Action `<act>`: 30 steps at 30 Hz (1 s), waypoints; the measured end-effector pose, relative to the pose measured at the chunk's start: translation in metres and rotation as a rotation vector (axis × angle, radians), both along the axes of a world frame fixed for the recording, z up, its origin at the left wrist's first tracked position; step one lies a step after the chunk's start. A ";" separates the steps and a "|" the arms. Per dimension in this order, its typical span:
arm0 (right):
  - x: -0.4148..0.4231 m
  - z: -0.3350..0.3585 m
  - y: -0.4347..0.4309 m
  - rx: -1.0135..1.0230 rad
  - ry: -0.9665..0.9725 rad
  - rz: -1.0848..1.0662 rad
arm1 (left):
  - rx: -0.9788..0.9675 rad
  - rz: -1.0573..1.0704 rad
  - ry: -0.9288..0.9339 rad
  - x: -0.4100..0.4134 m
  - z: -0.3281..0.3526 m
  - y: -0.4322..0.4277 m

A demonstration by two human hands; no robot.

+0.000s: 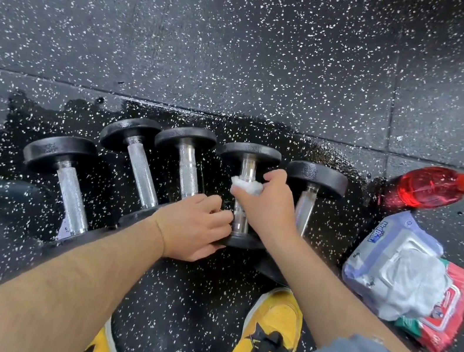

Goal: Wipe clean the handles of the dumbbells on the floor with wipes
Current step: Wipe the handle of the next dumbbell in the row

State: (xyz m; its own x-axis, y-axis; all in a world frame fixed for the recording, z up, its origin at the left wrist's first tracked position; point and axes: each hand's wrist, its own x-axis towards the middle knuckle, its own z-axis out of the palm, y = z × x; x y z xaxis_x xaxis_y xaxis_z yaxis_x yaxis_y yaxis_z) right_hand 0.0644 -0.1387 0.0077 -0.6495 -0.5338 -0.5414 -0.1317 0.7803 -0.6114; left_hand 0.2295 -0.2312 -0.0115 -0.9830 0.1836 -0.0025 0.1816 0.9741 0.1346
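My one camera rides on my head, wide-angle, aimed forward and steeply down at the floor point(248, 39) before me. It sits close. My forearms point(65, 286) come in from the bottom edge. My left hand point(194, 226) and right hand point(269, 204) land near mid-frame on the row of dumbbells point(144, 172), and my shoes point(267, 337) show at the bottom. The floor seams bow toward the edges.

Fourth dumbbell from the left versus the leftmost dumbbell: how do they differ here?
The fourth dumbbell is in use: the right hand wraps a white wipe round its handle, the left hand grips its near end; the leftmost dumbbell lies untouched. The fourth dumbbell's handle is partly covered, the leftmost dumbbell's bare. The fourth dumbbell points nearly straight ahead, the leftmost dumbbell slants leftward. Both have black heads and metal handles.
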 end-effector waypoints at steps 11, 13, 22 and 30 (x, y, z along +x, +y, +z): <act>-0.004 -0.010 -0.006 -0.033 -0.180 -0.077 | 0.007 0.042 0.000 0.004 -0.007 0.000; -0.007 -0.013 -0.003 -0.052 -0.211 -0.102 | 0.000 0.044 0.000 0.004 -0.006 -0.001; 0.004 -0.015 -0.006 -0.153 -0.417 -0.205 | -0.020 0.010 0.012 0.003 -0.005 -0.002; -0.006 -0.013 -0.001 -0.112 -0.520 -0.118 | -0.061 -0.026 0.066 0.003 -0.004 -0.002</act>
